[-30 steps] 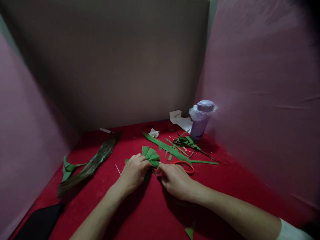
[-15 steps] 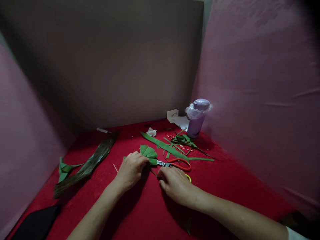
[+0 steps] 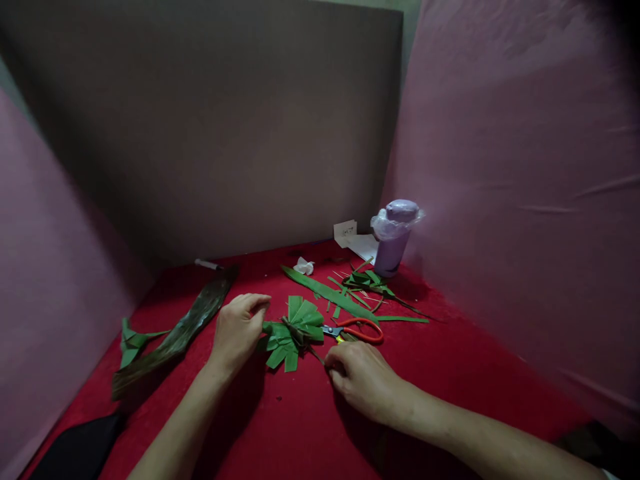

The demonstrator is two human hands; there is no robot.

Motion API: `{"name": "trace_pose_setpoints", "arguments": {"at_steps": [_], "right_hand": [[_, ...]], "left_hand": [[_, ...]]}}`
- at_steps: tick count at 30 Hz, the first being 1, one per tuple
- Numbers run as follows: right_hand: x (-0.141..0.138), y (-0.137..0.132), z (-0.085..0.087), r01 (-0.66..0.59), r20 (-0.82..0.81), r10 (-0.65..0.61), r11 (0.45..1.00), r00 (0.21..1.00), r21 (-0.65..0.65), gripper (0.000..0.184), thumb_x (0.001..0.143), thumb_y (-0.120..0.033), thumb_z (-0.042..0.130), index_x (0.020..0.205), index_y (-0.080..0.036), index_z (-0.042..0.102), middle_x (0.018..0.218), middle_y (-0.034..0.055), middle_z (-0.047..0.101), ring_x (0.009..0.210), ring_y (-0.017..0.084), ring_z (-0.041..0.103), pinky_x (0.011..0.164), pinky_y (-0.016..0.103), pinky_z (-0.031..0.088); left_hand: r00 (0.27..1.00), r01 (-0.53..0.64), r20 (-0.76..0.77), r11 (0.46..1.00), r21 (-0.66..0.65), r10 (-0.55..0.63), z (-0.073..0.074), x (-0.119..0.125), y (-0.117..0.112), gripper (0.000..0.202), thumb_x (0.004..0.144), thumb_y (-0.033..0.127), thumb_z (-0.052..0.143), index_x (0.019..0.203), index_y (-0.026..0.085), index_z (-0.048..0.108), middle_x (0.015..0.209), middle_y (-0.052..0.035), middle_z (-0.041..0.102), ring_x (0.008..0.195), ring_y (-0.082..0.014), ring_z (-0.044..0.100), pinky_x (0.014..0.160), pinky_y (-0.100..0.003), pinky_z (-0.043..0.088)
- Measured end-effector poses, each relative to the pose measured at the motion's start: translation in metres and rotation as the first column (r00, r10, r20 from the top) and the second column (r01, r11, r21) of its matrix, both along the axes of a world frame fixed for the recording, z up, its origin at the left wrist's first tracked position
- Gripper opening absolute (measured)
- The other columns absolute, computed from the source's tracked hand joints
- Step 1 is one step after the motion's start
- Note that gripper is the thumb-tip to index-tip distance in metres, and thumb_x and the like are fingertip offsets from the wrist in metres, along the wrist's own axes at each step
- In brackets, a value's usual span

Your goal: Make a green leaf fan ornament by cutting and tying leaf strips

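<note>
A fan-shaped bundle of cut green leaf (image 3: 287, 340) lies between my hands, with a dark, dry leaf strip (image 3: 295, 328) across its middle. A thin brown end of that strip runs toward my right hand (image 3: 367, 383), whose fingertips are closed on it. My left hand (image 3: 237, 333) is just left of the bundle, thumb and fingers pinched together; what they hold, if anything, cannot be made out. Scissors with red handles (image 3: 357, 328) lie behind my right hand, their blades partly hidden by the leaf bundle. A yellow handle part shows beside my right knuckles.
A long green leaf (image 3: 333, 293) and leaf scraps (image 3: 367, 280) lie beyond the scissors. A purple cup (image 3: 393, 253), white papers (image 3: 363, 245) and crumpled tissue (image 3: 303, 266) stand farther back. Left are a dark dried leaf (image 3: 185, 333), folded green leaf (image 3: 131, 343), marker (image 3: 207, 264) and black object (image 3: 77, 447).
My left hand has come off the leaf bundle and moved left and up, uncovering the bundle. My right hand has shifted slightly right and down with the strip's end.
</note>
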State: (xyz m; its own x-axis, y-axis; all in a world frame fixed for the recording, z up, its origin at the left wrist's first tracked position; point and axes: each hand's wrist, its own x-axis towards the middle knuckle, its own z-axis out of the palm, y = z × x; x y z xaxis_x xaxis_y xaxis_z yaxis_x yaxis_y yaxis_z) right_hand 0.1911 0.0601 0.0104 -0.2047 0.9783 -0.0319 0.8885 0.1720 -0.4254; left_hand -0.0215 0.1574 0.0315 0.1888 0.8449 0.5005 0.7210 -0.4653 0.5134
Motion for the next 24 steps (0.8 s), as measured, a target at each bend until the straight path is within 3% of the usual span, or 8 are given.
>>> {"name": "trace_pose_setpoints", "arguments": {"at_steps": [6, 12, 18, 24], "right_hand": [[0.000, -0.005, -0.001, -0.028, -0.018, 0.028, 1.000, 0.999, 0.003, 0.025, 0.077, -0.012, 0.047, 0.082, -0.022, 0.070, 0.081, 0.0038, 0.070, 0.078, 0.015, 0.062, 0.067, 0.023, 0.037], [0.001, -0.007, -0.004, -0.038, -0.024, 0.038, 0.999, 0.999, 0.014, 0.025, 0.078, -0.012, 0.047, 0.083, -0.022, 0.069, 0.082, 0.0043, 0.069, 0.078, 0.016, 0.061, 0.068, 0.023, 0.037], [0.002, -0.008, -0.009, -0.043, -0.041, 0.044, 0.999, 0.998, 0.030, 0.025, 0.080, -0.014, 0.046, 0.085, -0.022, 0.069, 0.083, 0.0044, 0.069, 0.079, 0.016, 0.061, 0.070, 0.024, 0.038], [0.002, -0.010, -0.010, -0.049, -0.043, 0.050, 0.999, 0.998, 0.024, 0.026, 0.081, -0.013, 0.045, 0.089, -0.022, 0.067, 0.084, 0.0045, 0.068, 0.081, 0.016, 0.061, 0.070, 0.024, 0.038]], "left_hand": [[0.998, -0.040, 0.044, 0.995, -0.086, 0.044, -0.001, 0.000, 0.001, 0.019, 0.077, 0.025, 0.052, 0.083, 0.019, 0.069, 0.087, -0.0063, 0.070, 0.084, -0.0213, 0.062, 0.080, -0.036, 0.045], [0.987, -0.054, 0.132, 0.959, -0.279, 0.094, -0.009, -0.004, 0.011, 0.028, 0.073, 0.036, 0.055, 0.090, 0.017, 0.067, 0.094, -0.0099, 0.071, 0.085, -0.0239, 0.064, 0.079, -0.037, 0.046], [0.965, 0.058, 0.254, 0.891, -0.451, 0.066, -0.016, -0.003, 0.017, 0.034, 0.066, 0.039, 0.061, 0.087, 0.013, 0.065, 0.085, -0.0103, 0.071, 0.079, -0.0230, 0.065, 0.074, -0.035, 0.048], [0.939, 0.156, 0.340, 0.814, -0.560, 0.054, -0.011, -0.001, 0.012, 0.031, 0.062, 0.034, 0.064, 0.085, 0.013, 0.063, 0.077, -0.0068, 0.069, 0.069, -0.0185, 0.064, 0.064, -0.031, 0.049]]}}
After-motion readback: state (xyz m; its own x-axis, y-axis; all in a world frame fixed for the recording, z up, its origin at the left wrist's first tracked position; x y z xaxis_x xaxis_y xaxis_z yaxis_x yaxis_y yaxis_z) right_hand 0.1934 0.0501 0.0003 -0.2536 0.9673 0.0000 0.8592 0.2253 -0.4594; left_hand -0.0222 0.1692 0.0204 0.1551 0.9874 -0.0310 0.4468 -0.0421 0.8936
